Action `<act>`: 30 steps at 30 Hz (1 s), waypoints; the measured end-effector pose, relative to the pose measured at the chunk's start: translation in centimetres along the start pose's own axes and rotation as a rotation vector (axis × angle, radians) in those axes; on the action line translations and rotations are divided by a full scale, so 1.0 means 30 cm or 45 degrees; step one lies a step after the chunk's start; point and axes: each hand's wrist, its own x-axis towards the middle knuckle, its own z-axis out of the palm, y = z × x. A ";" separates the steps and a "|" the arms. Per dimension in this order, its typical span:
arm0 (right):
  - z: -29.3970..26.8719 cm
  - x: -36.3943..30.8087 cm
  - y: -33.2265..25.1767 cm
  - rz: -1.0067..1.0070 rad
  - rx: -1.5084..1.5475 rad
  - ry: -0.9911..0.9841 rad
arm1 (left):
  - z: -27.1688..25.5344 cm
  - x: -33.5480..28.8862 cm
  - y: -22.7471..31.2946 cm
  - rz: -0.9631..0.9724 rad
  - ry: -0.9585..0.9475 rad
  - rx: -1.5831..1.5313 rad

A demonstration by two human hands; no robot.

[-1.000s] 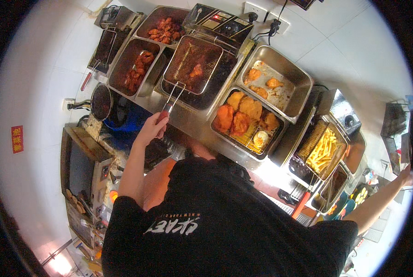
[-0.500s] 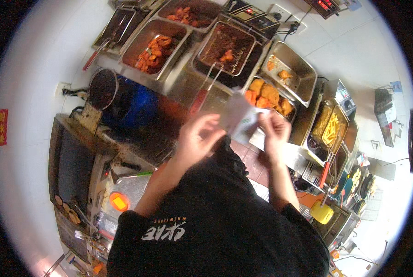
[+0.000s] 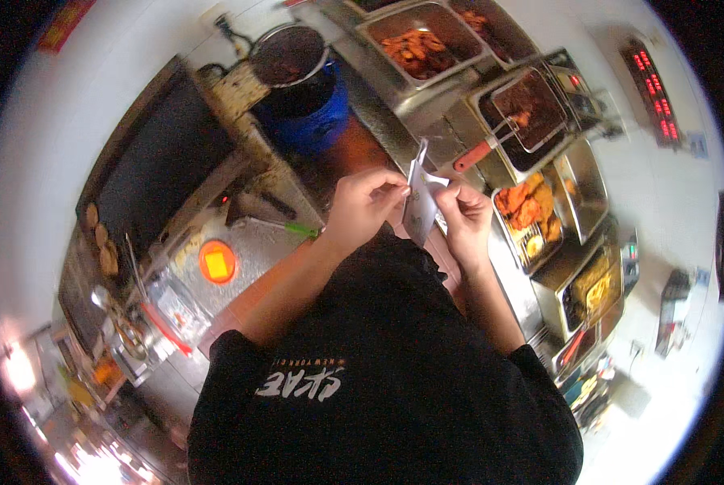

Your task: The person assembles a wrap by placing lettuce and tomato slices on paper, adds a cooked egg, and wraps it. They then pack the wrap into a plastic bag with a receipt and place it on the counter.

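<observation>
In front of my chest, both hands hold a small white paper bag [image 3: 420,212] with faint green print, nearly edge-on to me. The fingertips of my left hand [image 3: 367,202] pinch its left side. Thumb and bent fingers of my right hand [image 3: 465,212] grip its upper right edge. A narrow strip of the bag sticks up above my fingers. Whether it is opened up or flat, I cannot tell. Beyond the right hand stands a metal tray of fried chicken [image 3: 528,206].
A fryer basket with a red handle [image 3: 477,153] sits at upper right. Behind it is a pan of reddish fried pieces [image 3: 417,52]. French fries [image 3: 598,293] lie farther right. At left are a blue bucket [image 3: 309,121], a dark griddle [image 3: 160,137] and an orange round container [image 3: 218,263].
My view has turned, bringing the griddle side further in. The bag has gone from angled and blurred to upright and nearly edge-on, and my hands have come closer together on it.
</observation>
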 end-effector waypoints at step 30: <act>-0.549 -0.609 1.493 1.163 -0.645 -0.131 | 0.226 -1.010 -0.725 -1.529 0.232 -0.512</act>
